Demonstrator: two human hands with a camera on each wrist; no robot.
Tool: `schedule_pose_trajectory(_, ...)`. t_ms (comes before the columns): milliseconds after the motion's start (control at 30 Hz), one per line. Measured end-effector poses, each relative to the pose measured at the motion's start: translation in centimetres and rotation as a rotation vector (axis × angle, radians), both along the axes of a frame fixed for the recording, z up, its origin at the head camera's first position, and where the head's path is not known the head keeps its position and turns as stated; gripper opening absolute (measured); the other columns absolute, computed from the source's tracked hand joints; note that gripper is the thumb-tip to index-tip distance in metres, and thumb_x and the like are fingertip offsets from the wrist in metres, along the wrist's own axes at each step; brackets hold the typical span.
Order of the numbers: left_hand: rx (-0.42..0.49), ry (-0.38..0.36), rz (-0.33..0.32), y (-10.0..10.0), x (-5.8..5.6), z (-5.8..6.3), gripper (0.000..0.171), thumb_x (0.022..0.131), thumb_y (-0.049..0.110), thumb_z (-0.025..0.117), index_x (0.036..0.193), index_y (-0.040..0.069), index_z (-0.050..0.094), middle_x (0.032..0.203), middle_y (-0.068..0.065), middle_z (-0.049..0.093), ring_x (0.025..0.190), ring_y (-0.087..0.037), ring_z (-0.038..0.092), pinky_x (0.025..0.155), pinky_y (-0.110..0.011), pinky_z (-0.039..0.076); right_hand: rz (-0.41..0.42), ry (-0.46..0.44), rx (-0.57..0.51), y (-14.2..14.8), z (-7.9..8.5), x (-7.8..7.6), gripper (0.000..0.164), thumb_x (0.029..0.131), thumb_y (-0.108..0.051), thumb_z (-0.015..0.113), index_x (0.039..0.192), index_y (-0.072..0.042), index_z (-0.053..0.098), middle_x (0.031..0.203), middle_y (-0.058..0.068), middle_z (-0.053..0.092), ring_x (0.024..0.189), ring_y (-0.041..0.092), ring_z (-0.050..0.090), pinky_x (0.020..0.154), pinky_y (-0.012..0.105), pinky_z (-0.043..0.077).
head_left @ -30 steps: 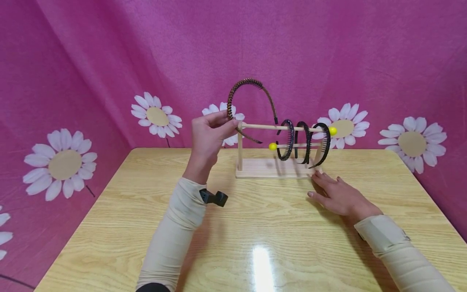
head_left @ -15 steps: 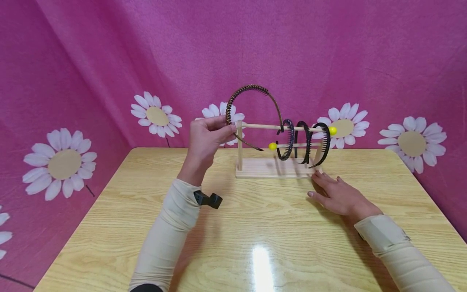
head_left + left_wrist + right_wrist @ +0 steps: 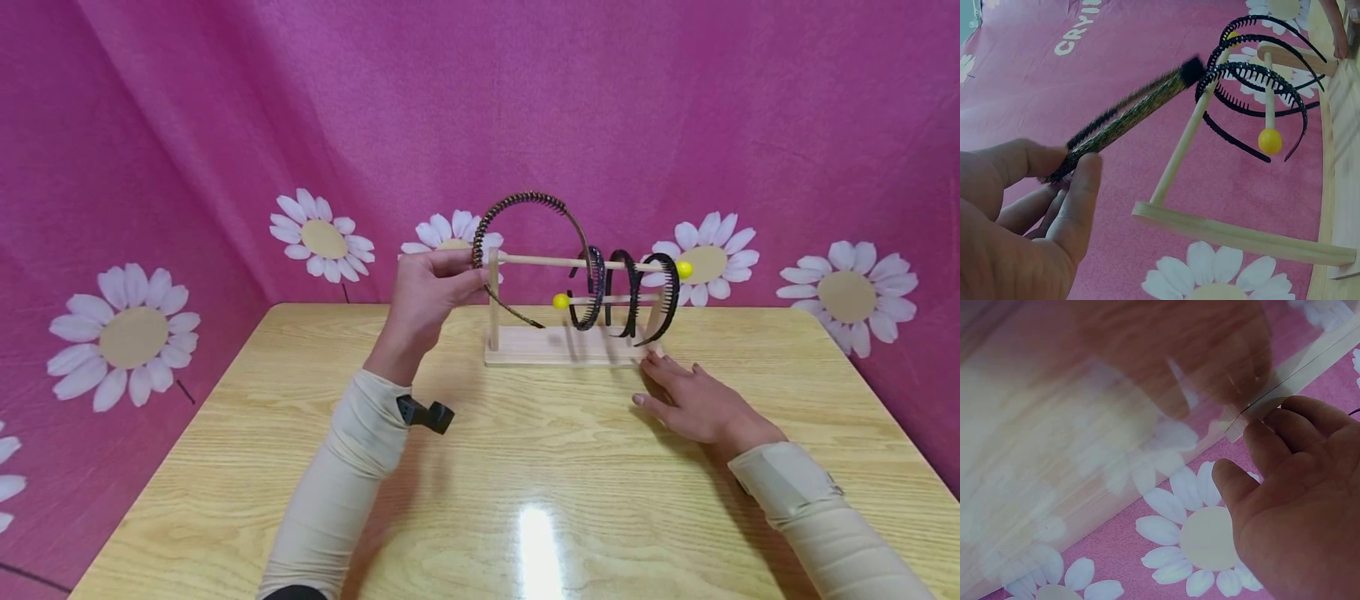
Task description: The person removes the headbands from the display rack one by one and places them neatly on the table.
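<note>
My left hand point(image 3: 427, 300) pinches a brown-and-gold toothed headband point(image 3: 525, 198) between thumb and fingers, beside the left post of a wooden rack point(image 3: 493, 312). The headband arches above the upper rod point(image 3: 540, 261); its far end overlaps the nearest dark headband in the head view. On the rack hang several dark headbands, among them a glittery one point(image 3: 598, 292) and a black one at the right point(image 3: 671, 300). My right hand point(image 3: 701, 404) lies on the table, its fingers extended, fingertips touching the right front corner of the rack's base point(image 3: 555, 346).
The rack stands toward the back of the wood-grain table point(image 3: 480, 458). A yellow ball caps the upper rod's right end point(image 3: 684, 269), and another yellow ball point(image 3: 561, 301) caps the lower rod's left end. A pink flowered cloth point(image 3: 480, 108) hangs behind.
My left hand has lowered the brown headband and shifted it slightly right, bringing its far end down past the upper rod. My right hand and the rack stay put.
</note>
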State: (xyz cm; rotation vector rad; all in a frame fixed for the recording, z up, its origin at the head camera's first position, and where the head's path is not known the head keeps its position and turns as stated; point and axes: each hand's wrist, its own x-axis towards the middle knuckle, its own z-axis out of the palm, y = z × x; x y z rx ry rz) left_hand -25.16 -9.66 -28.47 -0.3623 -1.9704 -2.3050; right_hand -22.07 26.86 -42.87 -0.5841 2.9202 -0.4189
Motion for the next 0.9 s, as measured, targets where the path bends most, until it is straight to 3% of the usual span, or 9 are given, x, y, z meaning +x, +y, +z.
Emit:
schedule_pose_trajectory(267,-0.004,-0.081,-0.058,-0.1,0.0,-0.5,0.032,0.089,-0.014,0.068,0.120,-0.019,0.062,0.115,-0.038,0.063,0.084,-0.023,0.071,0.079,-0.037,0.060,-0.003,0.001,-0.010,0.0,0.0,0.1,0.081,0.102,-0.059,0.045,0.153,0.003,0.036,0.160,0.026,0.023,0.143,0.047,0.026,0.113,0.068,0.017)
schedule_pose_trajectory(667,-0.071,-0.150,-0.119,-0.1,0.1,-1.9,0.030,0.087,-0.015,0.068,0.117,-0.016,0.066,0.093,-0.015,0.071,0.080,-0.019,0.070,0.078,-0.040,0.060,-0.006,0.007,-0.016,0.0,0.0,-0.1,0.082,0.101,-0.061,0.043,0.154,0.002,0.035,0.161,0.025,0.021,0.144,0.047,0.024,0.114,0.066,0.017)
schedule_pose_trajectory(733,-0.083,-0.171,-0.126,-0.1,0.1,-2.1,0.029,0.088,-0.015,0.068,0.117,-0.017,0.065,0.097,-0.023,0.070,0.079,-0.019,0.069,0.078,-0.039,0.060,-0.007,0.002,-0.013,-0.1,0.1,-0.1,0.083,0.101,-0.061,0.044,0.154,0.002,0.034,0.161,0.025,0.021,0.144,0.047,0.024,0.114,0.067,0.017)
schedule_pose_trajectory(900,-0.147,-0.187,-0.159,-0.1,0.3,-2.7,0.026,0.087,-0.013,0.069,0.113,-0.017,0.067,0.097,-0.027,0.070,0.076,-0.018,0.069,0.075,-0.038,0.061,-0.009,-0.013,-0.004,0.0,-0.1,-0.1,0.083,0.101,-0.061,0.044,0.154,0.002,0.034,0.161,0.026,0.021,0.144,0.048,0.025,0.114,0.068,0.017)
